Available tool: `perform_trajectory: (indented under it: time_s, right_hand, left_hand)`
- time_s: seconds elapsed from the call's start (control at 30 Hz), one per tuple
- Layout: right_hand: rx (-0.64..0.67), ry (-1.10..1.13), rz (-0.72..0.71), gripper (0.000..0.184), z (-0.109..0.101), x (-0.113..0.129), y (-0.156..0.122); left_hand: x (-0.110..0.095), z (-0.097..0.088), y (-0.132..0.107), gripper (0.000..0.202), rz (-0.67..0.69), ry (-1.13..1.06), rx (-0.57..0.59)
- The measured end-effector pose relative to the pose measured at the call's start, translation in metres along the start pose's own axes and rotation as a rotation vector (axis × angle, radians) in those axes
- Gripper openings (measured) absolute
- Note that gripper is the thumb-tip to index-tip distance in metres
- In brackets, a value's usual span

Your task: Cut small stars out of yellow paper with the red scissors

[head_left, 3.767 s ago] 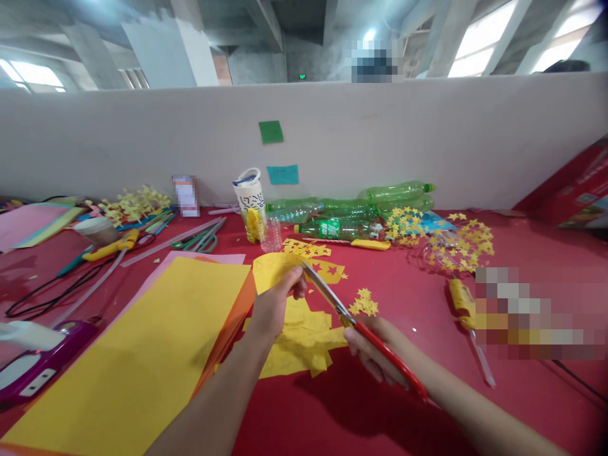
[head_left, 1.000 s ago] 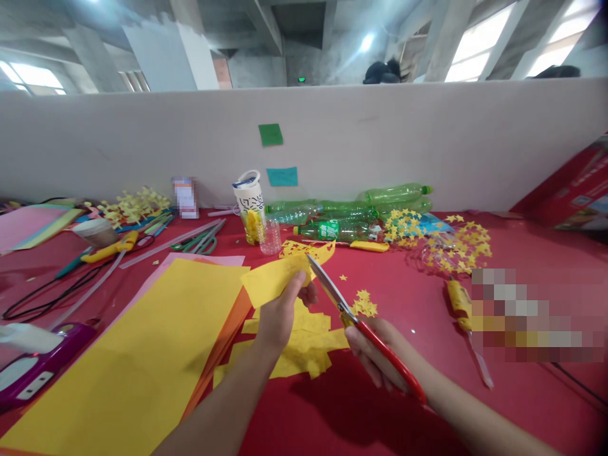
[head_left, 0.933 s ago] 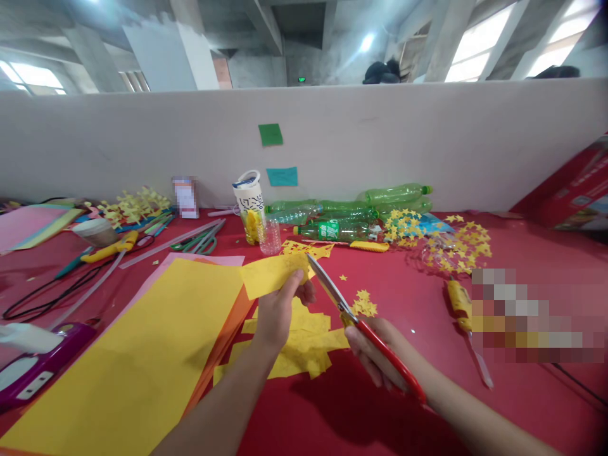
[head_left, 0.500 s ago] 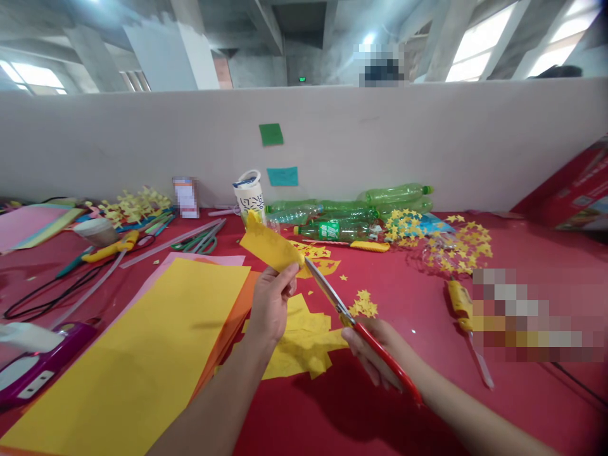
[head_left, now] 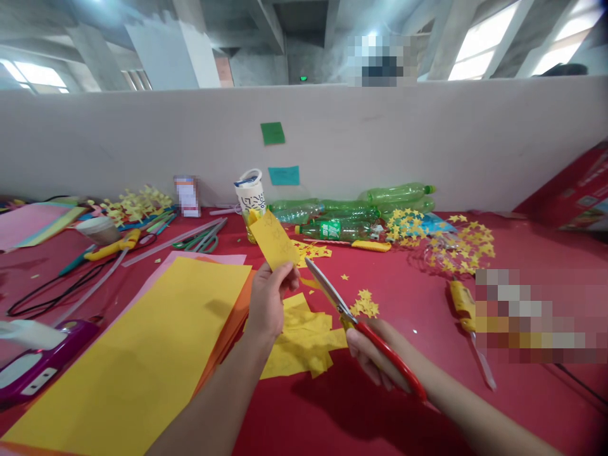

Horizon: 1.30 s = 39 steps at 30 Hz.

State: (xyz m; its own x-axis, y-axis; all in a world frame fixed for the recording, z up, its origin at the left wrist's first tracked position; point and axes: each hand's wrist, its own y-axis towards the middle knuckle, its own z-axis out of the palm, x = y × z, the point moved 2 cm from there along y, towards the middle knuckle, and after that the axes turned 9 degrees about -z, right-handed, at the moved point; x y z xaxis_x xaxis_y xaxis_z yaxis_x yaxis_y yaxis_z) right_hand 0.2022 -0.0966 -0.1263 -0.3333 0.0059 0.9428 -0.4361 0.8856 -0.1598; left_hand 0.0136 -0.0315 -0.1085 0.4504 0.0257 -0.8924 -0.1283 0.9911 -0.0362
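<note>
Here, at far left on the red bench (head_left: 285, 427), a purple-and-white device (head_left: 52, 358) lies beside a large yellow sheet (head_left: 128, 348), which overlaps orange and pink paper. Next comes the left hand (head_left: 270, 297), its thumb and fingers pinched on the lower end of a small yellow paper piece (head_left: 273, 239) with faint drawn marks, raised above the bench and tilted, its top leaning left. Under and just right of that hand, yellow paper pieces (head_left: 304, 345) lie in a loose, overlapping pile. Further right, the right hand (head_left: 375, 354) is closed around the red handles of the scissors (head_left: 342, 310), whose blades point up and leftward, the tip just beside the held piece. Beyond the scissors sits a small heap of yellow stars (head_left: 365, 305); well apart, at right, lies a yellow glue gun (head_left: 462, 305).
</note>
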Motion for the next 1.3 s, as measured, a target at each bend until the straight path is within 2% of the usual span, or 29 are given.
perform_trajectory:
  time_s: [0.23,0.63,0.83,1.07,1.3]
  right_hand:
    - [0.079,-0.058,-0.053,0.046,-0.005,0.002,0.002]
    - [0.056,-0.086,-0.064,0.046,-0.004,0.006,0.001]
    - [0.051,-0.089,-0.049,0.046,-0.004,0.006,0.001]
    - [0.066,-0.068,-0.034,0.042,-0.005,0.011,-0.001]
    - [0.089,-0.1,-0.047,0.047,-0.006,0.01,0.001]
  left_hand:
    - [-0.001,0.002,-0.001,0.013,0.029,0.077,0.074]
    - [-0.004,-0.002,0.004,0.011,0.011,-0.068,0.029]
    - [-0.003,-0.001,0.003,0.01,0.0,-0.037,0.095]
    - [-0.004,-0.002,0.004,0.012,-0.018,-0.077,0.093]
    - [-0.003,-0.004,0.006,0.015,-0.022,-0.061,0.121]
